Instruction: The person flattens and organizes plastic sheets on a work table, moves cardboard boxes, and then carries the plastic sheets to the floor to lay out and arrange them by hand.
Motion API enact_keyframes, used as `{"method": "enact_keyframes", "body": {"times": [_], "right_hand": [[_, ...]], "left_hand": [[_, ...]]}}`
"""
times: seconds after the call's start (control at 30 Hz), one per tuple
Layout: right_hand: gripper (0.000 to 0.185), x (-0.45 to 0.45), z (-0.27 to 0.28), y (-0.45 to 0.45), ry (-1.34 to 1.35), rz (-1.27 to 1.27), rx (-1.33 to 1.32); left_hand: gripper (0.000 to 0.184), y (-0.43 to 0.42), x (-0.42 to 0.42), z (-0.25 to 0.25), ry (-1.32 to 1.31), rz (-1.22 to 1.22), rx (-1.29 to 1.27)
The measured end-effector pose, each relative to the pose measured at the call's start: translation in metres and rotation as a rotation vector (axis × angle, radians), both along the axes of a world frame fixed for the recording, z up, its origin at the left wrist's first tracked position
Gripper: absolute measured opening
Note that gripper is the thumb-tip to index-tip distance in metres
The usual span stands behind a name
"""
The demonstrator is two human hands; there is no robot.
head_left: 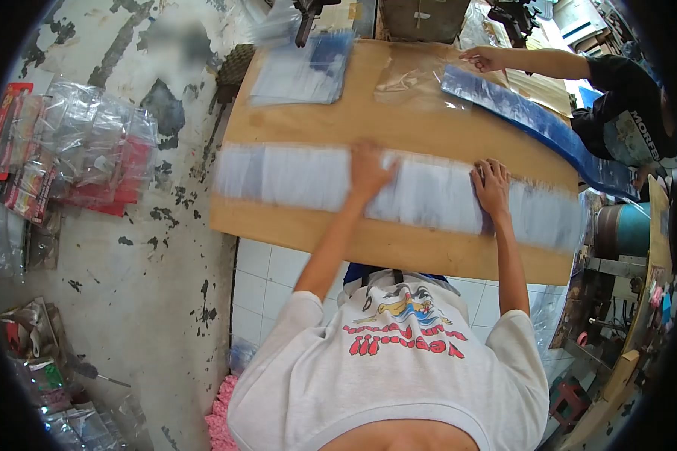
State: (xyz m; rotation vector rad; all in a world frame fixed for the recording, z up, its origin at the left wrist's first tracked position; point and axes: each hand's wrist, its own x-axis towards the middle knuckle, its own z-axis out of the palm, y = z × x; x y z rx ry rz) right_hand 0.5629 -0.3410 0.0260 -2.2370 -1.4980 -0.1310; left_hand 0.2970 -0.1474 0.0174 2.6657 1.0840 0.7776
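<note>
A long row of overlapping whitish plastic sheets (429, 192) lies across the wooden table (301, 124). My left hand (370, 169) is over the row left of its middle, blurred by motion, so its fingers are hard to make out. Further right, my right hand (492, 184) rests on the sheets with its fingers spread and nothing gripped. A stack of clear and bluish plastic sheets (301, 71) sits at the table's back left. Toward the back right, a long blue strip of layered plastic (519, 113) runs over the table's edge.
A co-worker's hand (483, 59) reaches in at the back right, near a clear plastic sheet (414, 79). Dark machine parts (306, 19) overhang the back edge. Plastic packages (90, 143) lie at the left. A blue-green drum (623, 229) stands at the right.
</note>
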Motion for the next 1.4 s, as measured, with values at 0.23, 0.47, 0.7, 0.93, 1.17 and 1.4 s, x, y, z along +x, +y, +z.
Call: {"method": "enact_keyframes", "body": {"times": [0.23,0.47,0.7,0.93,1.17,1.4], "right_hand": [[0.026,-0.008,0.001,-0.007,0.017,0.026,-0.045],[0.025,-0.025,-0.003,-0.047,0.019,-0.030,-0.054],[0.023,-0.033,-0.007,-0.060,-0.009,-0.051,-0.033],[0.022,-0.033,-0.006,-0.058,0.010,-0.093,-0.074],[0.020,-0.036,-0.005,-0.054,-0.044,-0.106,-0.058],[0.019,-0.076,-0.006,0.006,-0.262,-0.340,0.071]], "left_hand": [[0.028,0.056,-0.108,0.000,-0.064,-0.042,-0.139],[0.025,0.012,-0.117,0.005,-0.041,-0.015,-0.121],[0.023,0.009,-0.120,0.001,-0.081,-0.021,-0.069],[0.021,0.016,-0.137,0.000,-0.188,0.087,-0.014],[0.063,0.070,-0.297,0.002,0.208,0.339,0.010],[0.066,0.097,-0.335,0.004,0.110,0.174,-0.108]]}}
